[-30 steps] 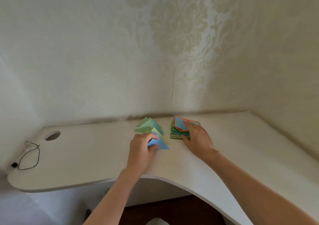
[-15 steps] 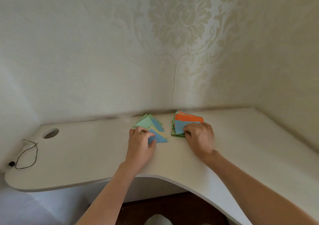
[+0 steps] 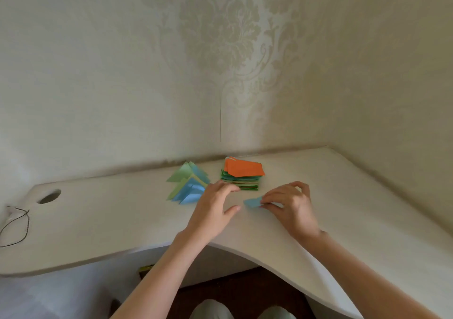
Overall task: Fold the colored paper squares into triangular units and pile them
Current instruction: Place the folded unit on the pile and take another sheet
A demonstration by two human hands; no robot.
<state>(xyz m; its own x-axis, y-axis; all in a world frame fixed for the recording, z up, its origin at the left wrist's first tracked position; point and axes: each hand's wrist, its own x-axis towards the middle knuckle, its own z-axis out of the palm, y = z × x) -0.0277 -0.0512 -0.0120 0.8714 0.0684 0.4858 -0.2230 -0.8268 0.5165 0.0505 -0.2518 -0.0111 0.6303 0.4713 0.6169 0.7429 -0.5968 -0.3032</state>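
Head view, lower centre: the right hand (image 3: 290,206) now pinches a fresh blue paper square (image 3: 252,202) just drawn off the stack of squares (image 3: 242,175), whose top sheet is now orange. The left hand (image 3: 213,208), fingers loosely spread and holding nothing, has left the pile of folded triangles (image 3: 188,184) at centre frame. On the white desk (image 3: 110,211), I judge a new fold is starting.
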